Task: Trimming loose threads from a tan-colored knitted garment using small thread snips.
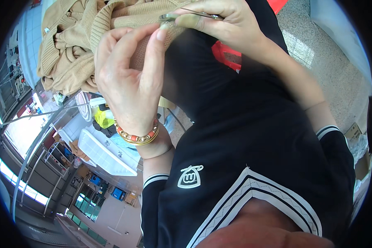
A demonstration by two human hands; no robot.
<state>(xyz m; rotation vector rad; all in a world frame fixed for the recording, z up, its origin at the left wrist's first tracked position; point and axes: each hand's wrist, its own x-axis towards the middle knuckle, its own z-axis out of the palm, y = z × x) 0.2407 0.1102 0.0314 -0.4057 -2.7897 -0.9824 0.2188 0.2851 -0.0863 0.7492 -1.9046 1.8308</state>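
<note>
Nearest the camera, black top w/ striped white collar. Above it, left hand (bead-and-gold bracelet at wrist) pinches the tan knit sweater between thumb and fingers. Right hand closed on small metal snips, touching the knit edge. Beyond, white tray on floor.

The knitted sweater was tan with a ribbed pattern. The shirt was black, trimmed with white stripes and a white emblem. The bracelet alternated gold and coral-orange beads; the tray was white.
</note>
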